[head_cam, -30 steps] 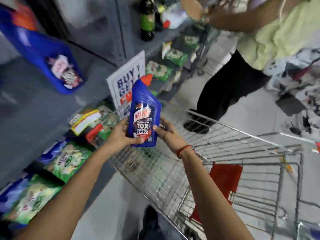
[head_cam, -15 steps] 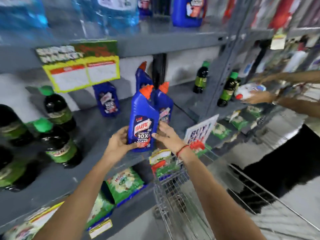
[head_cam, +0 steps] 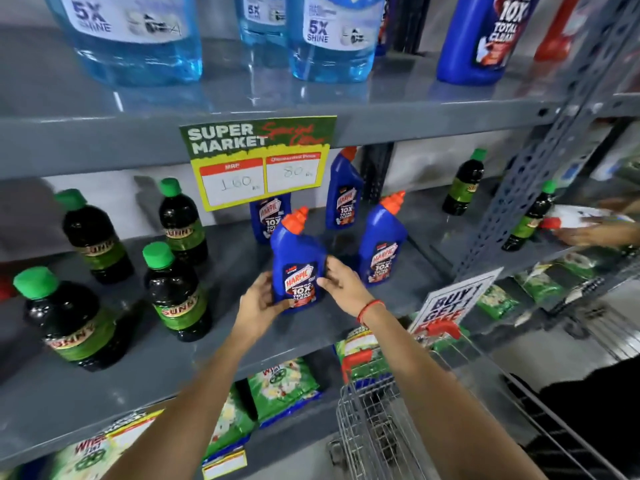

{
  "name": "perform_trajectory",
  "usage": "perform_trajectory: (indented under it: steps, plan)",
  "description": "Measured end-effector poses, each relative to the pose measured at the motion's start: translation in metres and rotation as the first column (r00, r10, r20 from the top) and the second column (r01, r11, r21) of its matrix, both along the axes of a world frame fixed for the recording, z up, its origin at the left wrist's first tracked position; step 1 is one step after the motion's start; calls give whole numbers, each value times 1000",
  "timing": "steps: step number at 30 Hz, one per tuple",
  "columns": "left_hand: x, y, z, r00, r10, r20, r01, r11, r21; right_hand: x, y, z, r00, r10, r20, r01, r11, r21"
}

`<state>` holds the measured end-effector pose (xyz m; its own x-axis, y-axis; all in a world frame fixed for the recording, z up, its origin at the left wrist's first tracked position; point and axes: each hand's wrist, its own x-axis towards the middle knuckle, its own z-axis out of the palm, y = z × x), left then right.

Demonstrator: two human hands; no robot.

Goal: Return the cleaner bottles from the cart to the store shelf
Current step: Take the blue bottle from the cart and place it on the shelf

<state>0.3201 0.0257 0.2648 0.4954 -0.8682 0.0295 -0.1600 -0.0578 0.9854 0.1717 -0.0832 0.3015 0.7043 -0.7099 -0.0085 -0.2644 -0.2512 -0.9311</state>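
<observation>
I hold a blue cleaner bottle (head_cam: 298, 261) with an orange cap upright over the grey middle shelf (head_cam: 242, 341), near its front edge. My left hand (head_cam: 258, 301) grips its lower left side and my right hand (head_cam: 341, 284) its right side. Whether its base touches the shelf I cannot tell. Three matching blue bottles stand behind it: one at the right (head_cam: 381, 244), one further back (head_cam: 343, 192), and one half hidden by the price sign (head_cam: 270, 216). The wire cart (head_cam: 374, 431) is at the lower right.
Dark bottles with green caps (head_cam: 173, 292) stand on the shelf to the left, two more (head_cam: 462, 185) to the right. A green and yellow price sign (head_cam: 259, 161) hangs from the upper shelf. Another person's hand (head_cam: 595, 230) reaches in at the right edge.
Both hands carried the blue bottle up from over the cart to the middle shelf, and my view rose from the cart to face the shelf.
</observation>
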Motion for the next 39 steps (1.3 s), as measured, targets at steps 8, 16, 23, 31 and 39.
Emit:
perform_trajectory:
  steps: [8, 16, 23, 31, 39]
  plan:
    - [-5, 2, -17, 998, -10, 60, 5, 997, 76, -37, 6, -35, 725, -630, 276, 666, 744, -52]
    - [1, -13, -13, 949, -50, 312, -20, 975, 219, -52, -26, -31, 780, -625, -9, 625, 780, -17]
    - [12, -19, -15, 949, -84, 305, -3, 962, 274, -42, -43, -40, 755, -655, 41, 656, 753, -54]
    - [15, -18, -7, 951, -144, 272, 56, 950, 309, -38, -44, -42, 715, -699, 29, 698, 710, -97]
    - [14, -18, -8, 951, -167, 261, 87, 953, 291, -40, -47, -45, 726, -687, 23, 686, 722, -91]
